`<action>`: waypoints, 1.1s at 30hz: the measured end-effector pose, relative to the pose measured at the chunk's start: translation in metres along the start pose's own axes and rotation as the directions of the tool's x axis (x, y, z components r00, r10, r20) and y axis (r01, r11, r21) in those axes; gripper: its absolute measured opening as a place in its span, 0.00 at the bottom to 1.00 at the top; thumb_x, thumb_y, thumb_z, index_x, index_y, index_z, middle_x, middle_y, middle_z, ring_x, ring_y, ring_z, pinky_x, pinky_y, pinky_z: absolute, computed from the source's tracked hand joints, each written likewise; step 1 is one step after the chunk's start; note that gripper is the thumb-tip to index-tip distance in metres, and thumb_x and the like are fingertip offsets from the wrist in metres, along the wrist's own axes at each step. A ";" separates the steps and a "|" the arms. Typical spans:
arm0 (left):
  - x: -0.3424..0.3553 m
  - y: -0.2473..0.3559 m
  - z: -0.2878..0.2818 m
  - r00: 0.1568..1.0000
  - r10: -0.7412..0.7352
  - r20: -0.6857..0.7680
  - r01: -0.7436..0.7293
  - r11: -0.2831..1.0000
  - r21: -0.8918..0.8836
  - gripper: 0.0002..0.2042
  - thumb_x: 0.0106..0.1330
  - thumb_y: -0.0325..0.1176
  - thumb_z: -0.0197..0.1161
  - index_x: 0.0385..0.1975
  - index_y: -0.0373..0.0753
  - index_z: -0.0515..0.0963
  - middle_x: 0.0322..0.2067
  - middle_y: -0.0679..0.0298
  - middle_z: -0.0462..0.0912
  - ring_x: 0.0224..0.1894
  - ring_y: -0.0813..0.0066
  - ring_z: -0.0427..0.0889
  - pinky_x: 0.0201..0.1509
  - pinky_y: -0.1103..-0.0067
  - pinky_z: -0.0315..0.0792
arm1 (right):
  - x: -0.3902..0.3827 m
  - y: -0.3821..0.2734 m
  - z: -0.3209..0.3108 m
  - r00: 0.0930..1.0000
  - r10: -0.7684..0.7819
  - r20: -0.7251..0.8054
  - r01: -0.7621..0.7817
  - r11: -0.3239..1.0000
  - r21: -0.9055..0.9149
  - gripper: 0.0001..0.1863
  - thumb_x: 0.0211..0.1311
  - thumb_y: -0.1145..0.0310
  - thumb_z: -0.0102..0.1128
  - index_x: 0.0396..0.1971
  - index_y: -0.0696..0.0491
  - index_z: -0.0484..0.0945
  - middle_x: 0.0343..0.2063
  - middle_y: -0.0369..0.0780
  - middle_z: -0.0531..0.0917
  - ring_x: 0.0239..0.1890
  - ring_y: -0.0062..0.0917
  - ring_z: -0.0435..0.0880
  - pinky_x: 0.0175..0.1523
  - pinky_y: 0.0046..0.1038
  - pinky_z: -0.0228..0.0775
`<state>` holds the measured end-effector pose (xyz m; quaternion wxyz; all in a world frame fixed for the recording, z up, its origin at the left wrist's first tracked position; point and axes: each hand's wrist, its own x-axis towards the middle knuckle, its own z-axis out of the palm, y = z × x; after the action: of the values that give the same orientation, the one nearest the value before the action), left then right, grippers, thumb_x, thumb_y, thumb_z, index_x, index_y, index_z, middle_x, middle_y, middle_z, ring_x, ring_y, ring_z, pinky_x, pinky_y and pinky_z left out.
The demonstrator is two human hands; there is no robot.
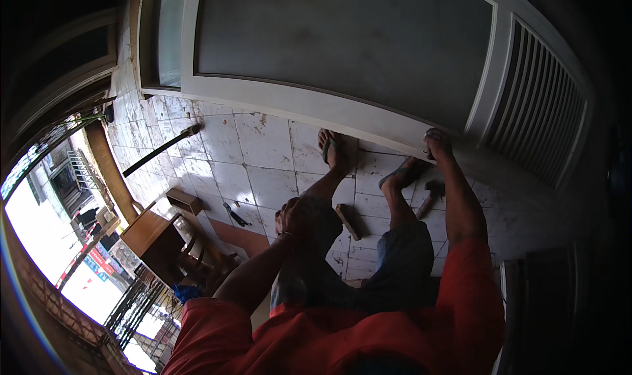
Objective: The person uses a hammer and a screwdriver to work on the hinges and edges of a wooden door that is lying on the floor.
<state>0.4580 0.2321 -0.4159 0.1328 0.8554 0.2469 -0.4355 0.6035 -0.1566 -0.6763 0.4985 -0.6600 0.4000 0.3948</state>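
A large white-framed door lies across the far side, with a grey panel and a slatted section at its right end. My right hand is at its near edge, fingers curled in against the frame; whatever they may hold is too dark and small to make out. My left hand rests on my left knee, fingers loosely bent over it and holding nothing. On the tiles near my right foot lies a hammer, its head toward the door. Between my feet is a short wooden block.
On the tiled floor to the left lie a long dark bar and a dark hand tool. A brown wooden cabinet stands farther left, beside a bright opening with a metal grille. The right side is deep in shadow.
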 end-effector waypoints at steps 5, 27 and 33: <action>0.007 -0.003 0.006 0.995 0.075 -0.067 -0.073 0.997 0.027 0.30 0.46 0.59 0.67 0.46 0.46 0.77 0.46 0.58 0.79 0.50 0.58 0.77 0.54 0.63 0.71 | -0.030 -0.026 -0.009 0.991 -0.108 0.074 0.109 0.994 -0.014 0.06 0.47 0.68 0.60 0.26 0.49 0.74 0.15 0.32 0.70 0.13 0.17 0.68 0.18 0.24 0.60; 0.110 0.161 -0.088 0.898 0.440 0.002 0.303 -0.614 -0.728 0.26 0.66 0.54 0.52 0.47 0.35 0.75 0.45 0.57 0.79 0.50 0.59 0.76 0.57 0.65 0.67 | -0.237 -0.174 -0.089 0.996 -0.092 -0.018 0.092 0.996 -0.010 0.17 0.48 0.62 0.64 0.35 0.57 0.77 0.22 0.39 0.77 0.16 0.21 0.74 0.17 0.25 0.64; 0.070 0.180 -0.153 0.910 0.415 0.000 0.259 -0.569 -0.781 0.21 0.66 0.50 0.53 0.48 0.38 0.74 0.44 0.57 0.79 0.50 0.58 0.76 0.56 0.63 0.69 | -0.333 -0.205 -0.092 0.783 -0.532 -0.322 0.318 0.788 -0.527 0.39 0.44 0.44 0.70 0.52 0.53 0.70 0.37 0.51 0.80 0.39 0.39 0.81 0.46 0.42 0.71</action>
<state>0.6940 0.1693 -0.3813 0.8970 0.1845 0.3839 -0.1182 0.6811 -0.1639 -0.2827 0.3039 -0.9036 0.2397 0.1834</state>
